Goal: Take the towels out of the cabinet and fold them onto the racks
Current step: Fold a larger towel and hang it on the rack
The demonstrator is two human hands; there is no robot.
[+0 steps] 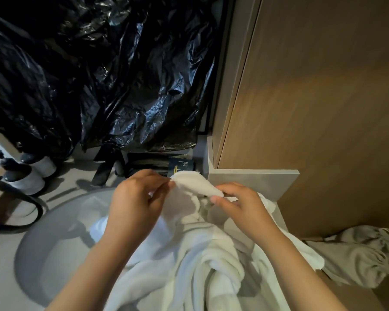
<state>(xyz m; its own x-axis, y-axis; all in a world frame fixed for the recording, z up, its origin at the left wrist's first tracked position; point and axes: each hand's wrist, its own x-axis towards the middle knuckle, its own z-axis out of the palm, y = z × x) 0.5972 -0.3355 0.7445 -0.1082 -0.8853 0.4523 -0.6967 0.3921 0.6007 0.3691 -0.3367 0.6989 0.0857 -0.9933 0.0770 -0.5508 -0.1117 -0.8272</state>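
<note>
A white towel (202, 254) lies bunched over the round basin (52, 239) and the grey counter in front of me. My left hand (135, 205) pinches its upper edge at the left. A short way to the right, my right hand (240, 205) pinches the same edge, and the stretch between them arches up. A second, greyer towel (364, 254) hangs crumpled at the lower right beside the wooden panel. No rack is in view.
Black plastic sheeting (99, 70) covers the wall above the counter. Two white pump bottles (29, 173) stand at the left, near a black curved tap (32, 212). A dark box (181, 166) sits behind the towel. A brown wooden panel (323, 97) fills the right side.
</note>
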